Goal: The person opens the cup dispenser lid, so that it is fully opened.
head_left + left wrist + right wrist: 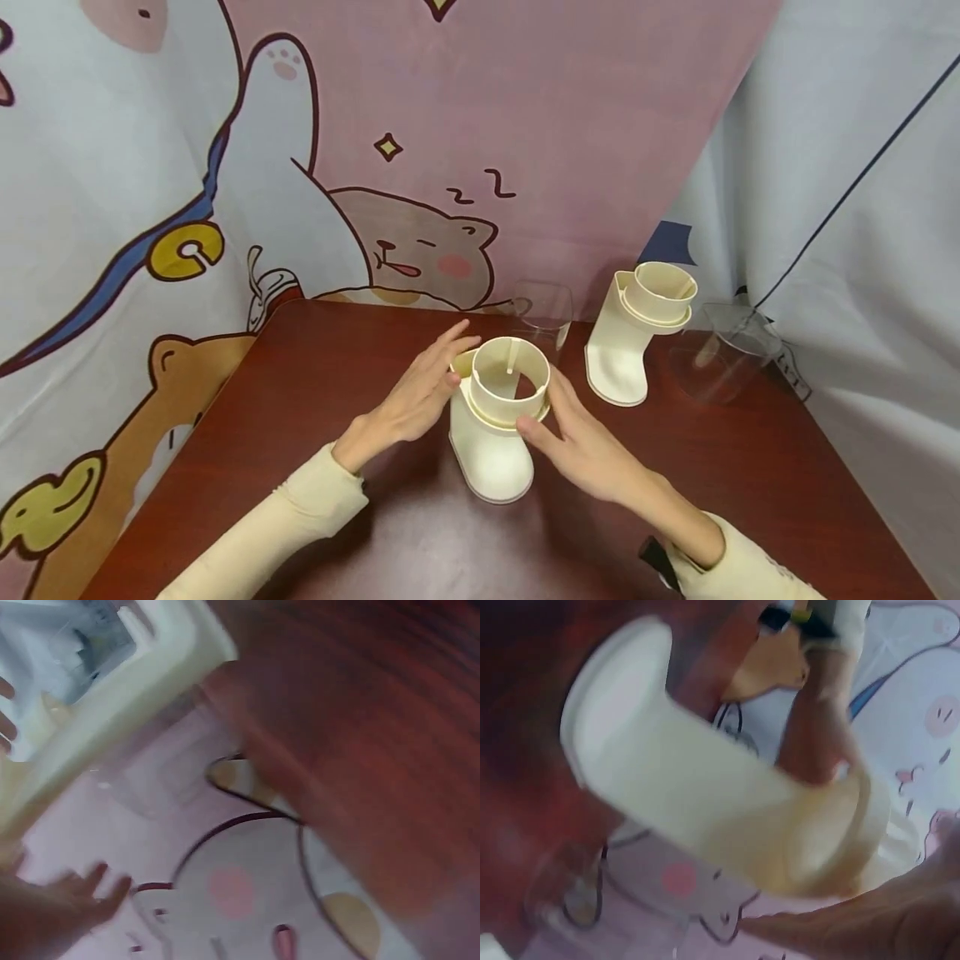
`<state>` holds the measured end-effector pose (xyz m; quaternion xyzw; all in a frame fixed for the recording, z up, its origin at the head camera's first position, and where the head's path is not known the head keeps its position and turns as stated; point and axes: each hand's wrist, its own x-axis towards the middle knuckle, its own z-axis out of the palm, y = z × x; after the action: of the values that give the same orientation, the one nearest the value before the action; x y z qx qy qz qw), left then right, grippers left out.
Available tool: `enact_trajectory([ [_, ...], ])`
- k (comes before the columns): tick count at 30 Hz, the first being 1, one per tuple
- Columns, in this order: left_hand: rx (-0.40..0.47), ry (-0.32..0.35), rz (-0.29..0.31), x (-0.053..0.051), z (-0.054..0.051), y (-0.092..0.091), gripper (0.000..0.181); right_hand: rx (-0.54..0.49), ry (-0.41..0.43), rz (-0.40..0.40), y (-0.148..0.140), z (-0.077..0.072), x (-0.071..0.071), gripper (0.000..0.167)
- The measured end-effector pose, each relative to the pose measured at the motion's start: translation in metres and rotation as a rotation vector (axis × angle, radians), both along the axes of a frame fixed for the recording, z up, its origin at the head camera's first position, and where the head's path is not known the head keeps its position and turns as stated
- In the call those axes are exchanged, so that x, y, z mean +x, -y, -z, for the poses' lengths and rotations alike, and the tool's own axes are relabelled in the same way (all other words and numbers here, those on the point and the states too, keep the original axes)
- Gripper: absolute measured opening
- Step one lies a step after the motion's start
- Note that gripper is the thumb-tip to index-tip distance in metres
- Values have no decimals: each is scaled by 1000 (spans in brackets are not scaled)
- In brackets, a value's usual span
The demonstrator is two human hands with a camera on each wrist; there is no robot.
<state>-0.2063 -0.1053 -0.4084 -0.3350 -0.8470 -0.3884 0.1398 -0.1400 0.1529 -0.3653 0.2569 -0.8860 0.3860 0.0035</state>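
Note:
A cream plastic stand (495,467) with a round, open ring on top and a rounded foot stands upright on the table between both hands. My left hand (408,400) is at its left side, fingers stretched out by the upper back edge; contact is hard to tell. On the other side my right hand (592,454) lies against the ring, fingers straight along it and thumb at the front rim. The left wrist view blurs the stand (142,697) and my spread left hand (60,911). In the right wrist view straight right fingers (817,926) lie beside the ring.
A second cream stand (618,362) of the same shape is at the back right. Beside it is a clear plastic container (731,362). Another transparent container (543,308) sits behind the nearer stand. Printed cloth (585,125) hangs along the back of the dark red table (300,383).

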Motion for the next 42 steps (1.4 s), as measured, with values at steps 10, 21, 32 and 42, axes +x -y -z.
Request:
enact_trajectory([
  [10,-153,97,-219,74,-35,-32,106,-123,-59,-322,-6,2,-69,109],
  [21,-130,146,-236,56,-28,-26,102,9,-143,-157,9,12,-55,120],
  [32,-126,-6,-289,29,-16,-5,104,149,-100,123,44,8,-54,124],
  [42,-56,-39,-316,-20,-11,33,112,132,-126,169,93,13,-100,130],
])
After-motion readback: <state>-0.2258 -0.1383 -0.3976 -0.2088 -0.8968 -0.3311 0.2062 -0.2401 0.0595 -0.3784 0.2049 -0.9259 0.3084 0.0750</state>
